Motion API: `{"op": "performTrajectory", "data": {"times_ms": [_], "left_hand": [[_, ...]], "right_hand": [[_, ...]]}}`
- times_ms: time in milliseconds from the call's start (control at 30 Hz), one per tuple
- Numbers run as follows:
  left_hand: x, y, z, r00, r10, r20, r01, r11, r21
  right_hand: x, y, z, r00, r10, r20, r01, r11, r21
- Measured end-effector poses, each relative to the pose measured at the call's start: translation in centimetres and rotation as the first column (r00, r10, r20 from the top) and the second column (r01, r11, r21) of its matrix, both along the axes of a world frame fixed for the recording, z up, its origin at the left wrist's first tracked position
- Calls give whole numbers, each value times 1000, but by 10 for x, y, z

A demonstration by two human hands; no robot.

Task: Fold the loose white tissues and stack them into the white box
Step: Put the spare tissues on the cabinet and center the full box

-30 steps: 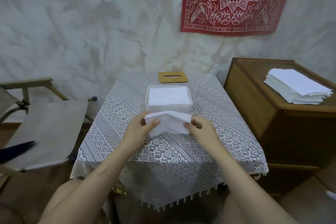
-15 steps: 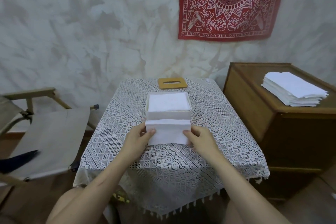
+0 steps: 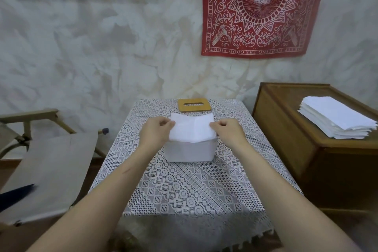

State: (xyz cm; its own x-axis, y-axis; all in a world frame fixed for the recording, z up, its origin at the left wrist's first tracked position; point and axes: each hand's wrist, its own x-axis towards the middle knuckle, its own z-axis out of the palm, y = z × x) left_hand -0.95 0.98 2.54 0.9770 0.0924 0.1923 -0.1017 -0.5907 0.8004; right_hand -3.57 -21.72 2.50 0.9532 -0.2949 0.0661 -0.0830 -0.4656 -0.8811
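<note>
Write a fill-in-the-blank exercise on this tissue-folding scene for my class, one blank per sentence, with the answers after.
1. The left hand and right hand hold a folded tissue over the white box, whose wooden lid is ____.
2. That lid lies on the table ____ the box.
3. The stack of loose tissues sits on the wooden cabinet on the person's ____ side.
4. The wall hanging is ____ with white patterns.

Answers: off; behind; right; red.
</note>
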Motion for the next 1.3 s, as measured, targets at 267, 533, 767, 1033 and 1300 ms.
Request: {"op": "performTrajectory", "data": {"times_ms": [267,533,767,1033,1300], "left_hand": [[14,2,-10,999,41,33,-47,978,205],[9,-3,-22,978,-199,66,180,959,220],[9,0,-22,968,-220,-122,241,952,190],[29,8,-21,965,-241,-106,253,958,131],[94,4,-4,984,-176,32,171,978,123]], "right_hand": [[7,-3,-18,999,5,33,4,969,-247],[7,-3,-22,987,149,55,-121,930,-346],[4,0,-16,978,196,-76,-210,916,-340],[19,-4,-20,982,190,13,-180,948,-261],[78,-18,-4,987,135,88,-107,959,-261]]}}
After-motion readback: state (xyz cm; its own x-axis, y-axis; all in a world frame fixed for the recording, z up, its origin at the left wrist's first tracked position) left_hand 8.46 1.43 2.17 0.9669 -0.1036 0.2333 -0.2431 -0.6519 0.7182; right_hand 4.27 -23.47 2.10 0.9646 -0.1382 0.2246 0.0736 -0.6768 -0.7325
